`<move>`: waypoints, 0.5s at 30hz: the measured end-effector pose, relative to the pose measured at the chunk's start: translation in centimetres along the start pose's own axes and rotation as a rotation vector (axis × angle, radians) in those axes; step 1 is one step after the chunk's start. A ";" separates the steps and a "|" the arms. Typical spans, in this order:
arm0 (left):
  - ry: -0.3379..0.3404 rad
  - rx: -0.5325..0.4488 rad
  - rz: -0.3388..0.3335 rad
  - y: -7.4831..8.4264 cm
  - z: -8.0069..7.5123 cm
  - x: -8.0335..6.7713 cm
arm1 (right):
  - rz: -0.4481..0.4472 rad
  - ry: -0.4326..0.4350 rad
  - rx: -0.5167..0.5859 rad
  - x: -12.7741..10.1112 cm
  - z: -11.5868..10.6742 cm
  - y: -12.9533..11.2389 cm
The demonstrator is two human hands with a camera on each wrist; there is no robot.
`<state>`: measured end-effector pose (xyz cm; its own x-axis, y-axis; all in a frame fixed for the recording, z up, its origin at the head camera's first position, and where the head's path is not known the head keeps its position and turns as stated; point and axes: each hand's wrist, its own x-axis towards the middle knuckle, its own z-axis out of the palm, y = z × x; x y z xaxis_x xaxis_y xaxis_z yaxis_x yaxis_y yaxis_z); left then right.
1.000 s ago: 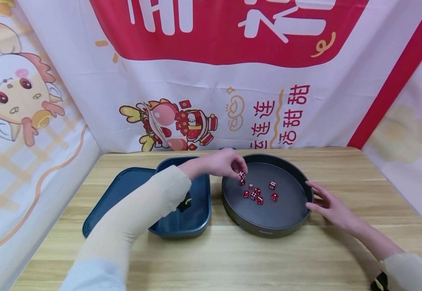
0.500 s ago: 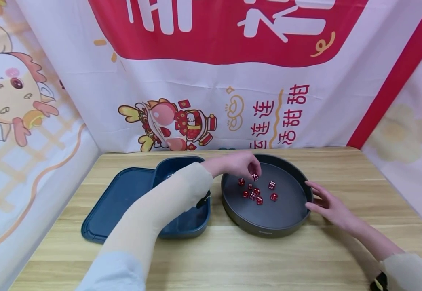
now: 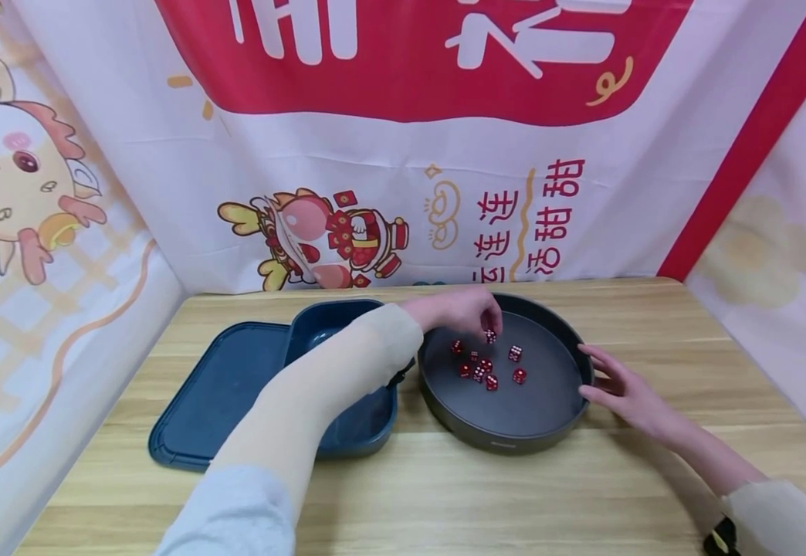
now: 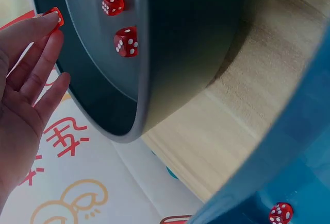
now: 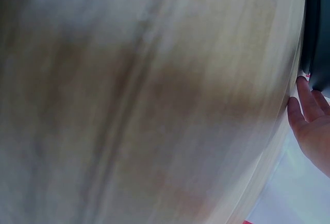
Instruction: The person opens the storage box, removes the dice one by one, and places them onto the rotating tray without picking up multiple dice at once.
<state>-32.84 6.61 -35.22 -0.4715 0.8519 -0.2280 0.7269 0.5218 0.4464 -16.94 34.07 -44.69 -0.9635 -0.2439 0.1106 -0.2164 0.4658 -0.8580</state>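
A red die with white pips (image 3: 490, 336) is pinched between the thumb and fingers of my left hand (image 3: 469, 311), over the back part of a round dark grey pan (image 3: 528, 401). The left wrist view shows the same die (image 4: 58, 16) at the fingertips, above the pan's inside. Several loose red dice (image 3: 485, 366) lie on the pan's floor, mostly left of its middle. At the pan's right side, my right hand (image 3: 628, 390) touches the outer wall and rim with extended fingers. The right wrist view catches those fingers (image 5: 308, 103) against the dark wall.
Left of the pan stands a deep blue box (image 3: 368, 444), partly covered by my left forearm. One red die (image 4: 281, 213) shows inside it in the left wrist view. A flat blue lid (image 3: 215, 394) lies farther left on the wooden table (image 3: 458, 502). Printed cloth (image 3: 368, 147) hangs behind.
My left hand has moved right over the pan, carrying a die. Another die near the pan's left side has come free of the fingers. The right hand has stayed at the rim.
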 end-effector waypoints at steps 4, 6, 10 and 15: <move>-0.012 -0.024 -0.001 0.0 0.2 0.1 | -0.007 0.000 0.006 0.1 0.0 -0.1; -0.021 -0.034 -0.004 0.0 0.3 0.2 | -0.017 0.001 0.008 0.2 0.1 -0.2; -0.028 -0.047 -0.018 0.1 0.4 0.2 | -0.029 0.010 0.001 0.2 0.2 -0.1; -0.006 -0.047 -0.003 0.0 0.2 -0.2 | -0.032 0.013 -0.007 0.1 0.2 0.0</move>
<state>-32.61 6.43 -35.28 -0.4707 0.8504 -0.2349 0.7009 0.5222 0.4859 -16.97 33.92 -44.79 -0.9578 -0.2482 0.1447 -0.2486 0.4635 -0.8505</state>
